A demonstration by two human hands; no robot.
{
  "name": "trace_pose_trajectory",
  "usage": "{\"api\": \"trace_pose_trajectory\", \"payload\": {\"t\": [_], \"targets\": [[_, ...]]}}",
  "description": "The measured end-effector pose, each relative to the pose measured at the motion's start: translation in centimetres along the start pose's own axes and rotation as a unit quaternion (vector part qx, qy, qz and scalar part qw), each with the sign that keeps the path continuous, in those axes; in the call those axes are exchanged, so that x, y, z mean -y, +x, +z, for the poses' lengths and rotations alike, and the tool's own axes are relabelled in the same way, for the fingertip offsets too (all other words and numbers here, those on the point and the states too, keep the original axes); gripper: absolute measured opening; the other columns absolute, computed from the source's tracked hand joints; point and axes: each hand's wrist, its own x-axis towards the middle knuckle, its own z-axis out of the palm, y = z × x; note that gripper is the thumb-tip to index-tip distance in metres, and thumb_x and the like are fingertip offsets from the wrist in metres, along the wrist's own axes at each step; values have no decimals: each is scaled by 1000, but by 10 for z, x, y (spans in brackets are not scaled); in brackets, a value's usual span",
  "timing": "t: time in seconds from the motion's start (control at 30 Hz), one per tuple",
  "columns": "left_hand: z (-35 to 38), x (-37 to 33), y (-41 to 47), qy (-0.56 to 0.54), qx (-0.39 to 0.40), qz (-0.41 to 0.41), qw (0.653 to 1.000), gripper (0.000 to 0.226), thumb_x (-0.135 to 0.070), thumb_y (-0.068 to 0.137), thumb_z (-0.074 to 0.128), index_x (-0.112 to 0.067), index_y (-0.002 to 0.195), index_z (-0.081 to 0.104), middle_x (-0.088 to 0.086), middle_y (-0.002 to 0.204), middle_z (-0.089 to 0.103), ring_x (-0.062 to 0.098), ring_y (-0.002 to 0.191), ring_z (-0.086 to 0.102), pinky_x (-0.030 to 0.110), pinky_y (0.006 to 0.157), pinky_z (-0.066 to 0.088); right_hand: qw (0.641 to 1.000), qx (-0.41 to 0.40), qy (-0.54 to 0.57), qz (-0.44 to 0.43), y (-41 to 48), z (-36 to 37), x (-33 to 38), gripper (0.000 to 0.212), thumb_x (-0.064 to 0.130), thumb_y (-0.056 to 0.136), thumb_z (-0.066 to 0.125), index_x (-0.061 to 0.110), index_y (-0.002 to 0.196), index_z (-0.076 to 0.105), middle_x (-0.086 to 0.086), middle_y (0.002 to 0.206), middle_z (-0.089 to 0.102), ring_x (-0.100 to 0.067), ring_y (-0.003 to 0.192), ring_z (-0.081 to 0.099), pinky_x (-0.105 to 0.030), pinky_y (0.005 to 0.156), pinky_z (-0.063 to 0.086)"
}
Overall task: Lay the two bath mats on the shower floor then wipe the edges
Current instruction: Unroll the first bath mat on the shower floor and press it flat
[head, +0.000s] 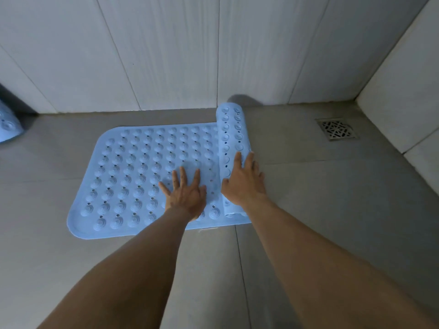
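A light blue bath mat [133, 172] with raised bumps and small holes lies partly unrolled on the grey shower floor [320, 198]. Its right end is still a roll [231, 131] standing along the mat's right side. My left hand [184, 192] presses flat on the unrolled part, fingers spread. My right hand [243, 180] rests against the near end of the roll, fingers laid over its top and right side. A second blue mat [8, 124] shows only as a corner at the far left edge, leaning near the wall.
White tiled walls [166, 51] close the space at the back and on the right. A square metal drain grate [336, 128] sits in the floor at the back right, near the corner. Bare floor tile lies between the roll and the right wall.
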Motion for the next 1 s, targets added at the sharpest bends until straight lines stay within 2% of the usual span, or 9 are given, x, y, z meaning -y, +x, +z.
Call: {"api": "trace_pose_trajectory", "payload": {"t": [0.13,0.23,0.33,0.47,0.57,0.73,0.83,0.9,1.0], "targets": [[11,-16,-1,27,-3,-2,1000,64,-63,98,8,-39,156,-8,11,165,-18,40,149,-20,73,110,-11,1000,-4,5,-27,4,-12,-12,80,28,94,48,27,159,2,-20,164,-9,-45,149,6,-59,118,17],[13,-25,-2,32,-11,-6,999,64,-56,100,11,-34,157,-7,13,165,-15,43,148,-18,74,111,-8,999,11,-16,-39,8,-21,-27,63,24,95,43,29,155,26,-17,165,-11,-45,149,1,-60,118,15],[15,-33,-3,28,-15,-11,999,65,-52,100,12,-29,158,-6,13,165,-13,45,148,-17,74,111,-5,999,28,-30,-25,8,-21,-47,48,32,99,35,24,146,42,-13,165,-8,-42,150,1,-60,117,14],[21,-41,-5,41,-39,23,998,68,-60,98,9,-32,158,-5,11,166,-11,40,150,-15,74,111,-8,997,27,-62,-31,4,-15,-77,66,49,98,46,21,153,24,-17,164,-14,-41,150,-1,-60,117,12],[23,-55,-6,35,-27,36,998,66,-59,99,9,-33,158,-6,11,166,-12,41,149,-17,74,111,-6,997,12,-65,-27,1,-12,-96,75,39,97,51,20,157,11,-16,164,-17,-39,151,-7,-60,119,12],[26,-75,-5,31,-34,53,998,69,-64,97,8,-36,157,-11,13,165,-15,42,149,-18,73,112,-9,997,4,-77,-31,-1,-18,-119,81,23,94,53,19,159,4,-11,164,-18,-36,151,-12,-59,120,8],[26,-85,-5,37,-33,86,995,62,-54,100,12,-36,157,-5,12,166,-13,40,150,-16,73,112,-3,997,8,-70,-34,1,-23,-130,65,24,98,43,24,157,16,-10,166,-10,-34,152,-8,-59,120,9],[24,-93,-2,21,-40,76,996,65,-56,99,18,-30,157,5,13,166,-10,39,151,-13,73,112,-3,997,-25,-66,-31,2,-25,-135,54,33,99,38,18,151,30,-11,166,-3,-33,152,1,-58,119,14],[24,-104,3,13,-49,78,996,73,-67,95,20,-24,154,15,11,166,-7,37,151,-12,71,113,-8,994,-58,-88,-14,4,-25,-141,49,32,96,49,9,138,43,-14,165,-2,-34,149,16,-54,115,26]]}}
